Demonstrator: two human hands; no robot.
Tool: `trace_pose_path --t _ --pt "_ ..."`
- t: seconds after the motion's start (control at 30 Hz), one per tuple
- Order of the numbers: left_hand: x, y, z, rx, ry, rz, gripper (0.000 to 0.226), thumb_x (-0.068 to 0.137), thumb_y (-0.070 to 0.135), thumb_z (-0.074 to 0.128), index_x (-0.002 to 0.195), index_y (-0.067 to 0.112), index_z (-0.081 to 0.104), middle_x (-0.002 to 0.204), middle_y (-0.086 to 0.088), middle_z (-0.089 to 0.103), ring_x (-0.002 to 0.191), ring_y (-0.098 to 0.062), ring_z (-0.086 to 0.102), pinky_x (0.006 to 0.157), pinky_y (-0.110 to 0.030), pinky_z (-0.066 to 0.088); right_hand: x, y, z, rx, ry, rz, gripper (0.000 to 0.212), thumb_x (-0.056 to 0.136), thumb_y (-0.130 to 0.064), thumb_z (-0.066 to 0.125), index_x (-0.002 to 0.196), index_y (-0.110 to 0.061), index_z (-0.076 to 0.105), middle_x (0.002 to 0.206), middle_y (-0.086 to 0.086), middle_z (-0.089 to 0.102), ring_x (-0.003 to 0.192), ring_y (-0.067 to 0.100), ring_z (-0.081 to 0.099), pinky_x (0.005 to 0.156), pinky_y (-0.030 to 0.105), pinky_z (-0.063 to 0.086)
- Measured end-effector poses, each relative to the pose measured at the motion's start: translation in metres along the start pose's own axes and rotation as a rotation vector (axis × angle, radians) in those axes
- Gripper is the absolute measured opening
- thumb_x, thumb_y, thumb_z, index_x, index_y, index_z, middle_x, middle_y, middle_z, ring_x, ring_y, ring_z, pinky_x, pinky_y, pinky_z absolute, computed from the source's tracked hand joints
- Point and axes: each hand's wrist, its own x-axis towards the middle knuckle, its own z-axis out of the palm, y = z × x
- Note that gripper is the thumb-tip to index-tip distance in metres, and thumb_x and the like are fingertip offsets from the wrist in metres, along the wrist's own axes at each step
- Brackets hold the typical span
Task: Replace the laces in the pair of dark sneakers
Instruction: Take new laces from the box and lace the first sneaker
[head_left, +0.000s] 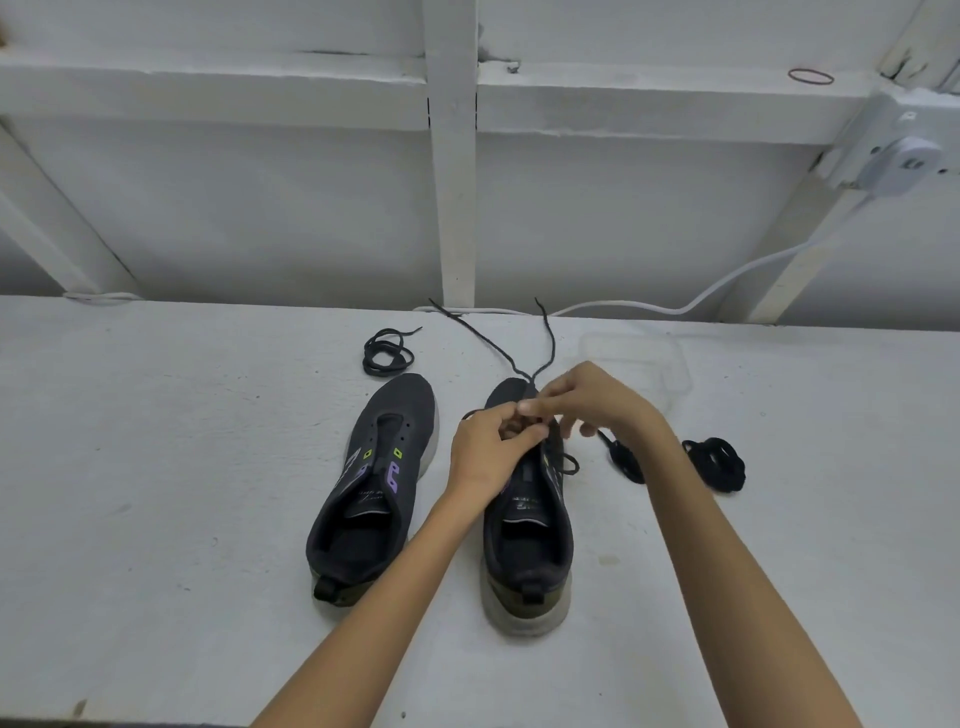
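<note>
The left hand (491, 449) and right hand (592, 400) are both pinching the black lace (545, 343) closed-fingered over the right sneaker (527, 525) on the table (156, 467).

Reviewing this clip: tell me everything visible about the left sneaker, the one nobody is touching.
The left sneaker is dark knit-looking fabric with a pale sole, purple marks and small yellow-green eyelet tabs. It has no lace; bare eyelets show beside the open tongue. It stands upright on the white table, toe away from the camera, angled slightly right, heel tab nearest. Neither hand touches it. A coiled lace lies just beyond its toe, apart from it.
</note>
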Motion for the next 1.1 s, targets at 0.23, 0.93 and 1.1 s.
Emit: trace_pose_path --t 0.23,0.93,1.1 --pt "-0.004 -0.005 0.002 0.015 -0.023 0.011 0.021 0.076 0.036 0.078 0.09 0.023 0.07 0.082 0.01 0.072 0.083 -0.005 0.066 0.079 -0.023 0.051 -0.001 -0.007 0.015 0.368 0.201 -0.191 0.01 0.078 0.002 0.074 0.077 0.01 0.068 0.051 0.009 0.058 0.047 0.018 0.049 0.045 0.022 0.039" --pt "-0.001 -0.009 0.0 0.033 -0.134 0.046 0.054 0.074 0.031 0.082 0.122 0.023 0.06 0.115 0.013 0.057 0.108 -0.005 0.053 0.093 -0.018 0.04 0.004 -0.065 -0.022 0.673 0.24 -0.35 0.012 0.087 0.006 0.064 0.077 0.0 0.062 0.062 0.008 0.057 0.048 0.012 0.056 0.05 0.018 0.046" --pt "-0.002 -0.011 -0.002 -0.024 -0.145 -0.003 0.056 0.073 0.03 0.082 0.122 0.025 0.055 0.116 0.011 0.061 0.107 -0.006 0.057 0.091 -0.016 0.042 0.005 -0.08 -0.041 0.869 0.258 -0.4 0.018 0.085 0.006 0.065 0.07 -0.004 0.062 0.059 0.004 0.055 0.046 0.012 0.05 0.045 0.016 0.04"
